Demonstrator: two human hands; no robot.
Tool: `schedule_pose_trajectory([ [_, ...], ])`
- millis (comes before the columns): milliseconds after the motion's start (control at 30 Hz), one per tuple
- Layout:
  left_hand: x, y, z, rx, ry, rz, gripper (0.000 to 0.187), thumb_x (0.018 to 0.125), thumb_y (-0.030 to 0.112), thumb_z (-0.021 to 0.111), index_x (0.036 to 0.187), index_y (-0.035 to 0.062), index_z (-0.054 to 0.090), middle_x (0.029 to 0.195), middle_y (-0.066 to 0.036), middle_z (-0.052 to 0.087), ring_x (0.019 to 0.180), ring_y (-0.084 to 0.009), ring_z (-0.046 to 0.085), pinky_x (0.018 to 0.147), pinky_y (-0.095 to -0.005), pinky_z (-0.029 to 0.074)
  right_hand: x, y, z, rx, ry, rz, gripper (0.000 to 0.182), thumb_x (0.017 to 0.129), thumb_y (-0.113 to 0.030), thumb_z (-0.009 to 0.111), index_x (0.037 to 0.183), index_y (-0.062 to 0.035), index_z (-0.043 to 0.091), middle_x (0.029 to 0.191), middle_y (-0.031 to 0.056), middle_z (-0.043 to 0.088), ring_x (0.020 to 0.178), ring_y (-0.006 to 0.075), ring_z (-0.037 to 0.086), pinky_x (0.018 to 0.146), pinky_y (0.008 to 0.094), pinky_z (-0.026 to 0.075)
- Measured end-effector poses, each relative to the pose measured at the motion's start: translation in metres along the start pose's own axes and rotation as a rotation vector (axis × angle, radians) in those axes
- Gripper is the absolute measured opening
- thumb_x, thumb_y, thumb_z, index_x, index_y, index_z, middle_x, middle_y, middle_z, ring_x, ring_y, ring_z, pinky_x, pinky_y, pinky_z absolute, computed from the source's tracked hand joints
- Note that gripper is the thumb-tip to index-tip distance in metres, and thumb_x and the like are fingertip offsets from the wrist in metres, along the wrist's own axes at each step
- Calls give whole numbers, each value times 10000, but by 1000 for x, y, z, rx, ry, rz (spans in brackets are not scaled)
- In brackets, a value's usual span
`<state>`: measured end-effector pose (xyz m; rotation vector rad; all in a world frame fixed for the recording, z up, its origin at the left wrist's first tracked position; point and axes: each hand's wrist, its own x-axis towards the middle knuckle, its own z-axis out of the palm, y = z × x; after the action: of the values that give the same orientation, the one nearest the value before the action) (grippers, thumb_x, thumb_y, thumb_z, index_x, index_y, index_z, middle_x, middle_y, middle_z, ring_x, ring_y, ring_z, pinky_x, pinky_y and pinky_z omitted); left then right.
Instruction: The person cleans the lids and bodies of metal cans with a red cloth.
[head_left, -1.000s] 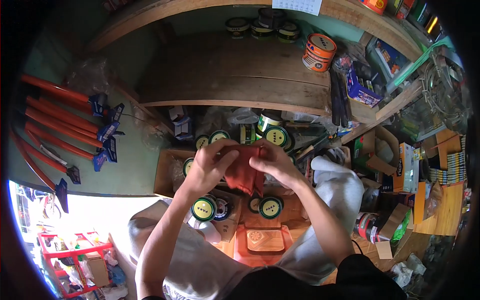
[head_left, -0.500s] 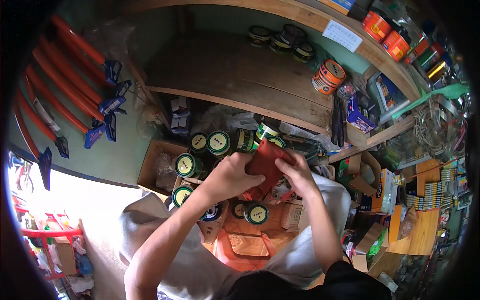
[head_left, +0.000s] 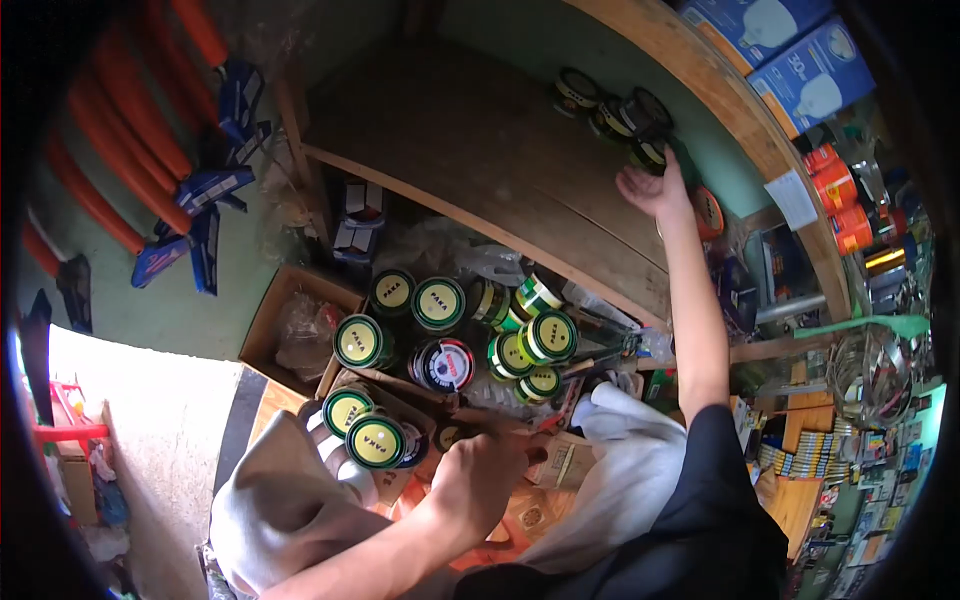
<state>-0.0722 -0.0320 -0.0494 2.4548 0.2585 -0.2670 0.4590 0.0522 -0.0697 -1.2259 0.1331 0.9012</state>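
Observation:
My left hand [head_left: 475,485] is closed in front of my lap. A dark red end of the cloth [head_left: 538,456] sticks out beside its fingers, and the rest is hidden by the hand. My right hand [head_left: 658,190] is stretched up to the wooden shelf, fingers apart, right at the nearest dark can [head_left: 648,154]. More dark round cans [head_left: 577,92] stand behind it, at the back of the shelf. Below, several cans with yellow-green PAKA lids [head_left: 438,304] cluster on the floor, along with a can with a red, white and black lid [head_left: 443,365].
An orange can [head_left: 709,213] stands right of my right forearm. At left, an open cardboard box [head_left: 300,325] holds clear plastic, below hanging orange-bladed saws [head_left: 110,190]. Two stacked PAKA cans [head_left: 376,441] stand by my knee. Bulb boxes [head_left: 812,78] sit on the upper shelf.
My right hand has let go of the red cloth and moved up and right to the shelf cans. My left hand has dropped towards my lap. The view has turned.

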Motion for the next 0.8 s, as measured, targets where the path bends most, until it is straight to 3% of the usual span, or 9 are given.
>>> schedule_pose_trajectory([
  [100,-1,-6,2,88,129,7,264,775,59,648,1032,26,599,869,-71,629,774,-236,659,654,-349,541,48,-40,28,108,238,-63,925,795,-713,696,1396,-51,458,1308,163,533,1234,316,505,1040,530,459],
  [200,8,-9,-7,204,-28,-77,299,789,82,643,1073,35,565,846,-47,587,743,-210,639,611,-332,516,76,-66,35,-34,202,-69,761,797,-692,707,1272,-110,586,1156,114,617,1169,321,553,1014,540,473],
  [233,12,-11,-6,211,-41,-86,297,785,81,645,1068,34,565,844,-45,584,748,-204,640,611,-331,516,72,-66,44,-79,237,-93,603,800,-624,746,1109,-114,656,1004,72,661,1048,301,630,911,526,555],
  [367,14,-16,-7,243,-20,-45,300,784,91,643,1068,32,566,833,-33,572,760,-184,644,606,-325,515,97,-63,35,32,138,-292,607,751,-530,832,1107,-76,645,948,87,663,923,278,687,713,403,643],
  [433,11,-15,-9,265,88,-7,317,794,100,633,1096,29,570,830,-28,568,752,-183,637,604,-324,509,93,-63,23,75,156,-244,649,749,-523,840,1136,-51,620,964,102,659,919,282,682,779,421,633],
  [600,4,-17,-18,347,381,61,381,847,122,593,1218,36,587,805,-18,543,707,-193,567,609,-329,458,-20,-5,-11,-121,1,-350,631,765,-504,841,1000,15,569,913,98,594,895,243,650,979,443,557],
  [633,9,-19,-25,223,285,1,355,892,121,579,1239,53,605,758,-50,563,663,-228,573,592,-355,469,-57,14,-19,-248,-66,-391,640,769,-537,824,984,11,573,889,70,587,867,218,646,955,436,570],
  [733,16,-25,-41,246,510,-112,171,970,148,558,1073,51,654,638,-180,615,566,-351,654,510,-470,531,-141,83,-50,-456,21,-389,616,783,-558,797,1153,-97,622,866,22,580,828,151,634,852,382,589],
  [800,26,-27,-52,193,571,-231,146,971,180,583,1005,53,647,625,-186,619,554,-371,649,503,-487,523,-203,121,-51,-692,94,-344,563,801,-522,789,1110,-60,704,892,14,619,803,115,604,783,304,569],
])
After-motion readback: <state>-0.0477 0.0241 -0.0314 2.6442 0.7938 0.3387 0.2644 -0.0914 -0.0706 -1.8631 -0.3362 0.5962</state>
